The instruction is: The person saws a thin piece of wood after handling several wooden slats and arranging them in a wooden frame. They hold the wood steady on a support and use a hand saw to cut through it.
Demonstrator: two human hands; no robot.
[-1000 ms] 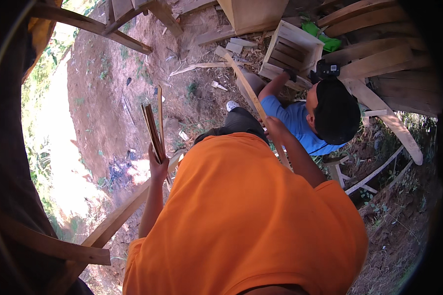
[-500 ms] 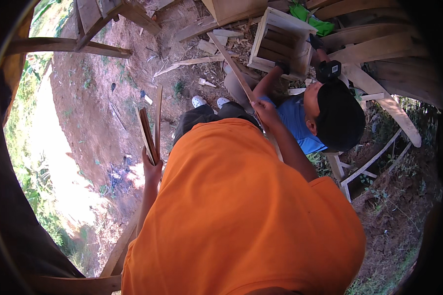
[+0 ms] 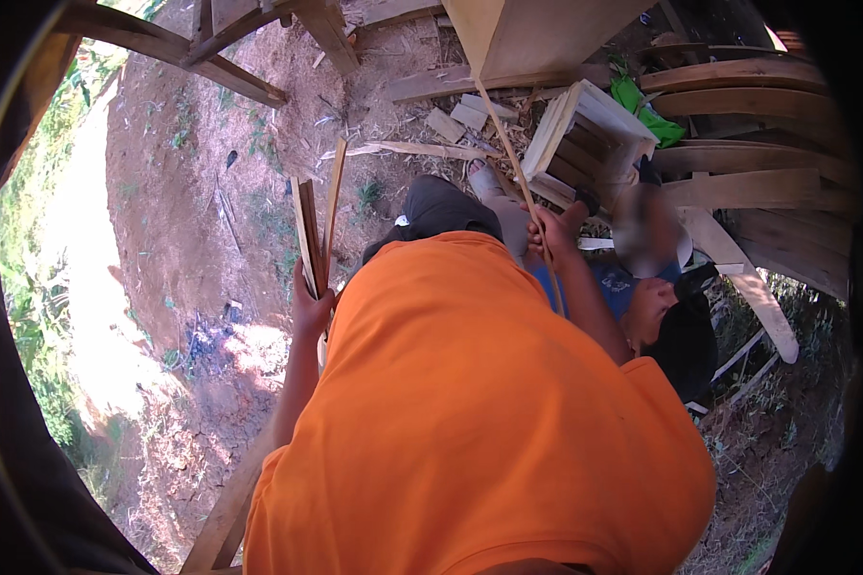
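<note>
My left hand (image 3: 313, 309) is closed round the lower ends of several thin wooden strips (image 3: 308, 225), which point up and away from me on the left. In my right hand (image 3: 558, 235) is one long, narrow wooden strip (image 3: 504, 129). Its far tip reaches a large wooden box (image 3: 551, 38), though I cannot tell whether they touch. Close by my right arm, a co-worker in a blue shirt (image 3: 612, 285) and dark cap sits low beside an open wooden crate (image 3: 633, 120). The co-worker's dark-gloved hand (image 3: 587, 200) is at the crate's near edge.
Stacked curved boards (image 3: 753, 103) fill the far right, with a green bag (image 3: 647, 110) next to them. Wood offcuts (image 3: 470, 113) lie on the dirt ahead. A wooden frame (image 3: 177, 48) stands at the far left. A pale board (image 3: 743, 278) slants behind the co-worker.
My view has shifted, and more of the large box shows. My right hand's strip is now seen edge-on, swung towards that box. The co-worker's head has tilted up and back.
</note>
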